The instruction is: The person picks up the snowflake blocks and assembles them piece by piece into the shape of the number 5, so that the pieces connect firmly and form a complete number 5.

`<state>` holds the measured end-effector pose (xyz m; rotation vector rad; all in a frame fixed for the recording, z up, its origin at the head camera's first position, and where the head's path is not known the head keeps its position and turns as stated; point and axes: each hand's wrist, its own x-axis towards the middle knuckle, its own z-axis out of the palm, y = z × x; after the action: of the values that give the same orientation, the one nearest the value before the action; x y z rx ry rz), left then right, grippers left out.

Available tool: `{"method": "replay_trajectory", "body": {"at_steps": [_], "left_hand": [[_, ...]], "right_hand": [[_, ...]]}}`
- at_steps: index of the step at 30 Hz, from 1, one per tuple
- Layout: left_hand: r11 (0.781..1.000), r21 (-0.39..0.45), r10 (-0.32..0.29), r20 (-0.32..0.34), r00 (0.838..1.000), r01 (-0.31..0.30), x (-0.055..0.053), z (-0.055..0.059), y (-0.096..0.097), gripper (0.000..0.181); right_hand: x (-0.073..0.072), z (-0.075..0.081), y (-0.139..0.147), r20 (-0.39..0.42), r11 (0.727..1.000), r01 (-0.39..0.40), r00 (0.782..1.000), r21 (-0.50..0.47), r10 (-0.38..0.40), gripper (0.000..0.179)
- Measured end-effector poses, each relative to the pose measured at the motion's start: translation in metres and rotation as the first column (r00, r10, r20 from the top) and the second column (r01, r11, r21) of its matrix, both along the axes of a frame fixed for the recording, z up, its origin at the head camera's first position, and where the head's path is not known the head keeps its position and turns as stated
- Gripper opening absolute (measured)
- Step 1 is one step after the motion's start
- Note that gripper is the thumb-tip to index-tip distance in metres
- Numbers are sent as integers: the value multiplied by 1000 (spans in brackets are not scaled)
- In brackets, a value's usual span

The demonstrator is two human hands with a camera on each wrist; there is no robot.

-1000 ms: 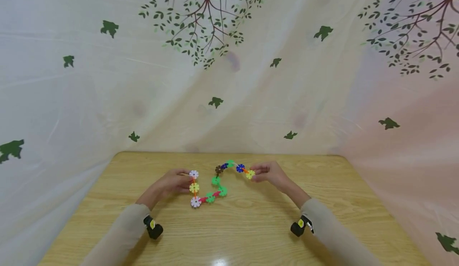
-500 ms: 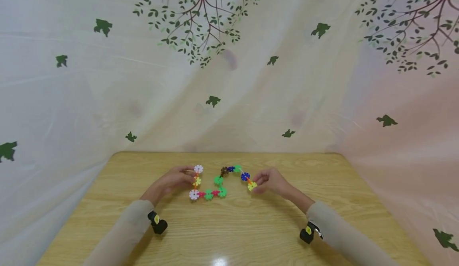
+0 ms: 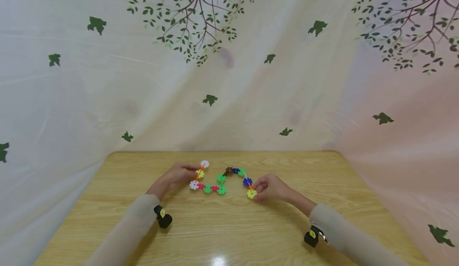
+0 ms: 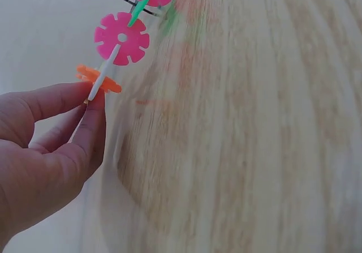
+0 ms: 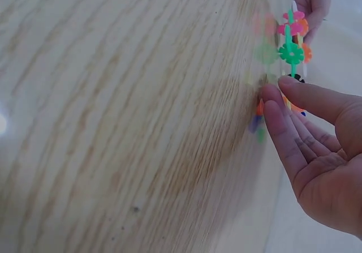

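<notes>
A chain of interlocking plastic snowflake discs (image 3: 221, 189) bends in an S-like curve between both hands, low over or on the table; which, I cannot tell. My left hand (image 3: 179, 174) pinches its left end, by the yellow disc (image 3: 200, 174), below a white end disc (image 3: 204, 164). Up close in the left wrist view, thumb and fingers grip beside an orange disc (image 4: 99, 79), with a pink disc (image 4: 121, 38) beyond. At the other end, my right hand (image 3: 273, 188) pinches a yellow disc (image 3: 252, 194); the right wrist view mostly hides that disc behind the fingers.
The light wooden table (image 3: 222, 226) is glossy and reflects the discs. Behind it hangs a pale curtain (image 3: 236, 110) printed with branches and green leaf-like shapes. Each wrist wears a small black camera (image 3: 164, 217).
The chain's right end has come nearer the front with my right hand. Its left end has tilted away and rightward with my left hand. Both hands keep hold.
</notes>
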<state>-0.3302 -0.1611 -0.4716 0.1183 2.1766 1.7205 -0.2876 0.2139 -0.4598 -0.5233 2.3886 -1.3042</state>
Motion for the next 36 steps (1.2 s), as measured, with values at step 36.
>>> {"method": "replay_trajectory", "body": {"at_steps": [36], "left_hand": [[993, 8, 118, -89, 989, -117, -13, -2, 4, 38]], "right_hand": [[-11, 21, 4, -81, 978, -173, 980, 113, 183, 18]]}}
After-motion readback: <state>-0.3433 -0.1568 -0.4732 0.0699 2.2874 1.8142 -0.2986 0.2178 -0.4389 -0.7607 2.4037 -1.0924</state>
